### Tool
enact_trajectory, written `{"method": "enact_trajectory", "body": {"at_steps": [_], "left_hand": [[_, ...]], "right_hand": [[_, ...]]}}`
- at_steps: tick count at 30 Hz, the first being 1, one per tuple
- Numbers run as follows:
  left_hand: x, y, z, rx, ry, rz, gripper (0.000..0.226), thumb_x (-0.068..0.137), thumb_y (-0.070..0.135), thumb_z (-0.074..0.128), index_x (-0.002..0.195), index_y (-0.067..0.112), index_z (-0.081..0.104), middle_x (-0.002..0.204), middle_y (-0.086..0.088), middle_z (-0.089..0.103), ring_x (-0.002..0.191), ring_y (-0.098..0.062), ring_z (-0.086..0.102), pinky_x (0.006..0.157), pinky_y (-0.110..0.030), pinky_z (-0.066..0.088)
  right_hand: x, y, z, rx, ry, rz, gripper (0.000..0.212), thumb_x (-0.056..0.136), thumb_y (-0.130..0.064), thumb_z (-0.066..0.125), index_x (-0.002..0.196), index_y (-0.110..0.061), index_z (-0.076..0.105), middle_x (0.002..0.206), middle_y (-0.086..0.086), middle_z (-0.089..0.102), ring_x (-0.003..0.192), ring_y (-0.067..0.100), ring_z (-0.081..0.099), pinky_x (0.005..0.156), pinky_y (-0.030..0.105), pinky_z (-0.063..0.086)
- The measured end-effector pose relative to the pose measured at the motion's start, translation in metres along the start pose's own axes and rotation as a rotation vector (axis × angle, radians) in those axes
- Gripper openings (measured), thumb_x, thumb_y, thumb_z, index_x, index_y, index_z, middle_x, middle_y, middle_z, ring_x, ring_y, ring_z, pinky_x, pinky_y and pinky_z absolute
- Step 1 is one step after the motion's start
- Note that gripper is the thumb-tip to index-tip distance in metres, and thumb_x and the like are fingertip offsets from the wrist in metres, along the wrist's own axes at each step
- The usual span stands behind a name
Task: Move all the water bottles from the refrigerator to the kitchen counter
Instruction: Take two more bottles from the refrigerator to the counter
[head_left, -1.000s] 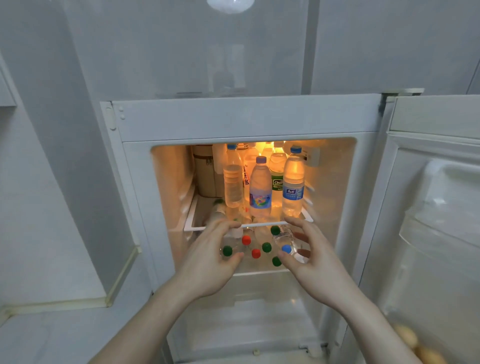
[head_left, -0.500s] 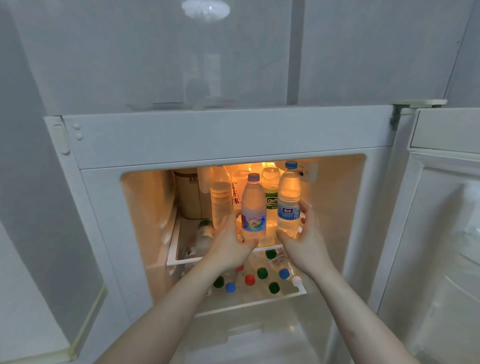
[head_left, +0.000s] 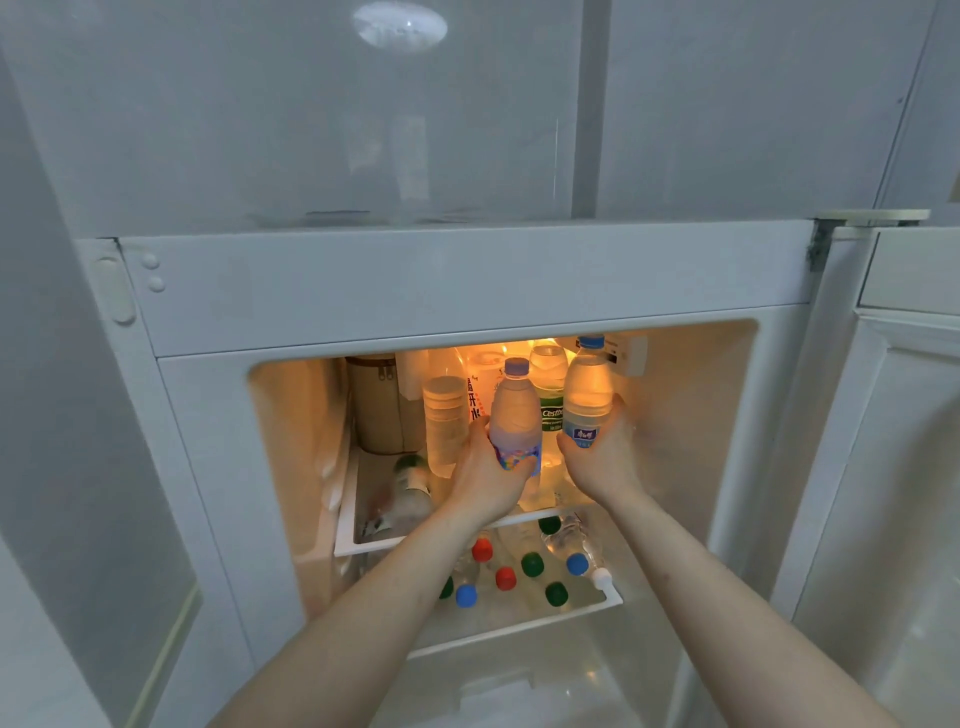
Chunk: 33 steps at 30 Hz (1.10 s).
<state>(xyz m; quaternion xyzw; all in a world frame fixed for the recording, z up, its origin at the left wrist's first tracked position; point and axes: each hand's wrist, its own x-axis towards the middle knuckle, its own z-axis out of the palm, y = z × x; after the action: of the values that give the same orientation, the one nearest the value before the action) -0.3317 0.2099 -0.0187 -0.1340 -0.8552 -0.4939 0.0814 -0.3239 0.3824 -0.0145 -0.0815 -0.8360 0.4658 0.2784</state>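
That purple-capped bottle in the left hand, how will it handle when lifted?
The purple-capped bottle looks full, so probably heavy for its size. Its thin clear plastic may flex under the left hand. Chilled, it may be slippery.

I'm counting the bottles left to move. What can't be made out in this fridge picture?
- Head view: back-row bottles are mostly hidden by the two bottles that the left hand and right hand grip.
- Lying bottle on the upper shelf is blurred.
- Lower-shelf bottles show mostly caps; both forearms cover part.
- Kitchen counter: out of frame.
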Motion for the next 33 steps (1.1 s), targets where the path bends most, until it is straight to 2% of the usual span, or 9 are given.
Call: {"method": "enact_trajectory", "body": {"at_steps": [2, 5, 9, 14, 17, 21, 26, 30, 33], "left_hand": [[0.002, 0.001, 0.001, 0.012, 0.027, -0.003, 0.069, 0.085, 0.031, 0.079, 0.141, 0.024, 0.04, 0.127, 0.002, 0.059, 0.116, -0.017, 0.059, 0.094, -0.034, 0.051], [0.006, 0.002, 0.0, 0.07, 0.066, 0.021, 0.058, 0.085, 0.033, 0.08, 0.133, 0.025, 0.05, 0.123, 0.002, 0.06, 0.117, -0.019, 0.059, 0.097, -0.038, 0.052], [0.01, -0.001, 0.0, 0.067, 0.064, -0.015, 0.069, 0.086, 0.034, 0.081, 0.14, 0.017, 0.042, 0.131, -0.002, 0.053, 0.119, -0.02, 0.053, 0.096, -0.037, 0.047], [0.006, 0.0, -0.001, -0.014, 0.054, -0.025, 0.061, 0.086, 0.025, 0.083, 0.127, 0.014, 0.039, 0.112, 0.003, 0.054, 0.106, -0.017, 0.057, 0.086, -0.031, 0.044], [-0.001, 0.0, -0.007, -0.023, 0.057, 0.017, 0.065, 0.083, 0.025, 0.085, 0.125, 0.02, 0.035, 0.105, 0.009, 0.054, 0.102, -0.014, 0.059, 0.085, -0.031, 0.046], [-0.008, -0.003, -0.014, -0.024, 0.067, 0.135, 0.062, 0.076, 0.029, 0.088, 0.123, 0.028, 0.048, 0.108, 0.009, 0.06, 0.1, -0.008, 0.061, 0.081, -0.028, 0.049], [-0.025, -0.003, -0.024, -0.102, 0.105, 0.143, 0.058, 0.075, 0.022, 0.09, 0.114, 0.036, 0.048, 0.109, 0.01, 0.061, 0.1, -0.004, 0.061, 0.073, -0.013, 0.044], [-0.051, -0.003, -0.03, -0.169, 0.143, 0.133, 0.076, 0.073, 0.022, 0.092, 0.129, 0.035, 0.043, 0.124, 0.011, 0.058, 0.114, -0.005, 0.058, 0.074, -0.004, 0.046], [-0.08, -0.003, -0.04, -0.229, 0.174, 0.148, 0.077, 0.072, 0.027, 0.092, 0.132, 0.034, 0.044, 0.126, 0.015, 0.06, 0.117, -0.003, 0.06, 0.087, -0.015, 0.052]], "right_hand": [[0.0, -0.001, -0.003, -0.006, 0.004, 0.051, 0.066, 0.085, -0.027, 0.076, 0.14, -0.014, 0.042, 0.128, 0.014, 0.052, 0.124, 0.033, 0.05, 0.094, 0.04, 0.046], [-0.002, -0.004, -0.01, 0.021, -0.016, 0.12, 0.074, 0.089, -0.037, 0.076, 0.149, -0.015, 0.039, 0.136, 0.012, 0.041, 0.122, 0.033, 0.052, 0.103, 0.043, 0.045], [-0.01, -0.005, -0.012, 0.083, -0.038, 0.084, 0.069, 0.088, -0.034, 0.08, 0.141, -0.013, 0.041, 0.13, 0.004, 0.046, 0.111, 0.02, 0.053, 0.089, 0.035, 0.047], [-0.022, -0.007, -0.008, 0.085, -0.099, -0.019, 0.062, 0.088, -0.026, 0.082, 0.129, -0.022, 0.036, 0.106, -0.019, 0.051, 0.105, 0.016, 0.062, 0.083, 0.03, 0.049], [-0.031, -0.008, -0.008, 0.055, -0.092, -0.082, 0.059, 0.087, -0.025, 0.081, 0.126, -0.026, 0.037, 0.116, -0.008, 0.057, 0.107, 0.015, 0.063, 0.08, 0.029, 0.049], [-0.044, -0.004, -0.009, 0.01, -0.029, -0.191, 0.064, 0.082, -0.022, 0.081, 0.136, -0.027, 0.049, 0.132, -0.002, 0.055, 0.12, 0.018, 0.057, 0.094, 0.036, 0.051], [-0.07, -0.006, -0.013, 0.036, -0.014, -0.217, 0.061, 0.082, -0.019, 0.085, 0.134, -0.025, 0.052, 0.129, -0.006, 0.052, 0.119, 0.011, 0.049, 0.09, 0.012, 0.039], [-0.092, -0.009, -0.02, 0.167, 0.035, -0.187, 0.054, 0.08, -0.028, 0.088, 0.124, -0.03, 0.056, 0.118, -0.01, 0.064, 0.113, 0.014, 0.06, 0.095, 0.042, 0.054], [-0.113, -0.021, -0.032, 0.268, 0.021, -0.158, 0.051, 0.08, -0.026, 0.087, 0.123, -0.031, 0.059, 0.114, -0.008, 0.069, 0.107, 0.01, 0.066, 0.093, 0.043, 0.057]]}}
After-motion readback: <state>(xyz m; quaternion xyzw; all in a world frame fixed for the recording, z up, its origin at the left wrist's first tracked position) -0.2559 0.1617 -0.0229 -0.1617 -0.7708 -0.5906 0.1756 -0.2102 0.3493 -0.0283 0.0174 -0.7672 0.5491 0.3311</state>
